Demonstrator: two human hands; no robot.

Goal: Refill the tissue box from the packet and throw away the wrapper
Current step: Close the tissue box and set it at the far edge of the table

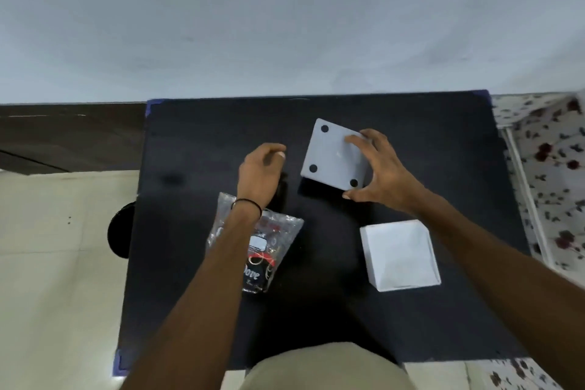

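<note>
A pale grey tissue box [332, 157] rests upside down on the black table [196, 142], its base with black round feet facing up. My right hand [380, 171] grips it, fingers across the base and thumb at the near corner. My left hand [261, 172] hovers just left of the box, loosely curled and holding nothing. A crumpled clear wrapper [272, 250] with dark print lies under my left forearm. A white stack of tissues [399, 255] sits on the table to the near right.
A round black object [118, 231] stands on the tiled floor beside the table's left edge. Floral cloth [550, 168] hangs along the right side. A pale wall rises behind the table.
</note>
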